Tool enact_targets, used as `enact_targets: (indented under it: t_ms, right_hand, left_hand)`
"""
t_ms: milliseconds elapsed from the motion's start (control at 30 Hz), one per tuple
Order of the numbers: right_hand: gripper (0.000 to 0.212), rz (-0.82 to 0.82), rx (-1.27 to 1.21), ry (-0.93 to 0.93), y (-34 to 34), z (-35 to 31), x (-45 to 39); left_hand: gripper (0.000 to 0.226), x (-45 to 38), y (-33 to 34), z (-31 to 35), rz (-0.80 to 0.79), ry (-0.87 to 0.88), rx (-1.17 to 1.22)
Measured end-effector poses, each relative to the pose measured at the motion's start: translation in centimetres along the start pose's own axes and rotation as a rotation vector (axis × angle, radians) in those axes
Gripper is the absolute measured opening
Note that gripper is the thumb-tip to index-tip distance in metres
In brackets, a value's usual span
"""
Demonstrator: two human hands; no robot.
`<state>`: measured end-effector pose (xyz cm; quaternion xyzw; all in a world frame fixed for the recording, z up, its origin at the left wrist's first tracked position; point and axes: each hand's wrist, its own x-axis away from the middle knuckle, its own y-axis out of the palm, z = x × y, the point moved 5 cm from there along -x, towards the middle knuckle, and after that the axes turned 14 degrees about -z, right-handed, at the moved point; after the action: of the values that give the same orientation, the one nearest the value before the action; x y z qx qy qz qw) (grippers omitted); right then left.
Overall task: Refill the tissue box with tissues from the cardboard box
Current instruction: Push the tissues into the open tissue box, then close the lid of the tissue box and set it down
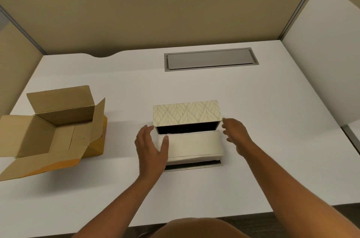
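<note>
The tissue box (187, 114) stands mid-table with its leaf-patterned panel raised and a dark opening below it. A white stack of tissues (194, 144) lies in the front part of the box, over a dark strip of the base. My left hand (151, 150) is at the stack's left end, fingers spread, with the thumb resting on the tissues. My right hand (235, 136) is at the right end with its fingers apart, fingertips by the patterned panel's lower right corner. The cardboard box (58, 130) sits at the left with its flaps open; I see no tissues inside.
The white table (253, 121) has a grey metal cable hatch (211, 59) set in it behind the tissue box. Beige partition walls enclose the back and left. A white panel stands at the right edge. The table's front edge is near my body.
</note>
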<state>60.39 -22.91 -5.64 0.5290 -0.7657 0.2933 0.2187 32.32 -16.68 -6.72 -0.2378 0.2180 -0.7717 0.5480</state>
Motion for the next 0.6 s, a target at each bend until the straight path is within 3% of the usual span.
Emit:
enact_targets:
  t_ms: [100,167,267,400,600]
  right_hand:
    - [0.037,0.004,0.016,-0.064,-0.5,-1.8,-0.1]
    - [0.048,0.017,0.152,-0.138,-0.6,-3.0,0.0]
    - [0.046,-0.014,0.377,-0.191,-0.2,-3.6,-0.1]
    - [0.040,-0.029,0.488,-0.220,-0.3,-3.7,-0.3]
    - [0.035,-0.086,0.561,-0.238,-0.7,-3.5,0.3]
  left_hand:
    - [0.047,1.3,0.0,2.2,0.029,0.443,-0.330]
    - [0.044,2.0,1.2,3.4,-0.043,0.621,-0.448]
    - [0.043,2.7,4.2,4.5,-0.251,0.793,-0.647]
    - [0.052,2.4,7.2,5.2,-0.373,0.835,-0.838]
    - [0.048,1.4,7.5,4.6,-0.406,0.777,-0.871]
